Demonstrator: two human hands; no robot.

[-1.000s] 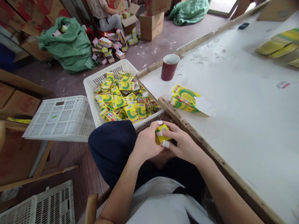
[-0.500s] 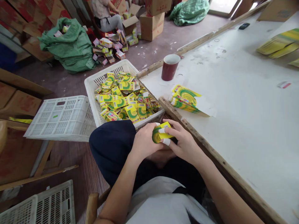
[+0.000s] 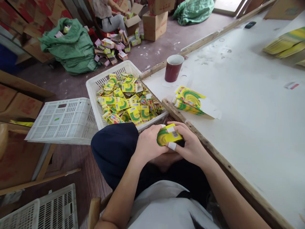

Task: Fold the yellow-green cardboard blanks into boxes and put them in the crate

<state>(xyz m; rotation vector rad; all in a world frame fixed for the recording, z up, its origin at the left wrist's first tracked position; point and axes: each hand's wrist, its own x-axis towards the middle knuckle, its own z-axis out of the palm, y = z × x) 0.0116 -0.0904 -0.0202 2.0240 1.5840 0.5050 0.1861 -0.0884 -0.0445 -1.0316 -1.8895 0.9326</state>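
Between my hands, above my lap, is a small yellow and green carton (image 3: pixel 168 135) with a barcode near its right end. My left hand (image 3: pixel 149 141) grips its left end. My right hand (image 3: pixel 188 143), white tape on its fingers, closes round the right end. Just beyond my knee, a white plastic crate (image 3: pixel 91 90) holds many similar yellow cartons (image 3: pixel 134 114). On the table edge to the right lies a small stack of flat yellow-green carton blanks (image 3: pixel 190 100).
A dark red mug (image 3: pixel 174 68) stands on the white table (image 3: pixel 238 127), which has a raised wooden edge (image 3: pixel 214 152). Left are another white crate (image 3: pixel 63 119) and a green sack (image 3: pixel 69 47). Behind, a person (image 3: pixel 109 16) sits by scattered small boxes (image 3: pixel 111 47).
The carton has turned and shifted slightly right, so more of its face and the barcode show. My right fingers have moved along it. The surroundings are the same.
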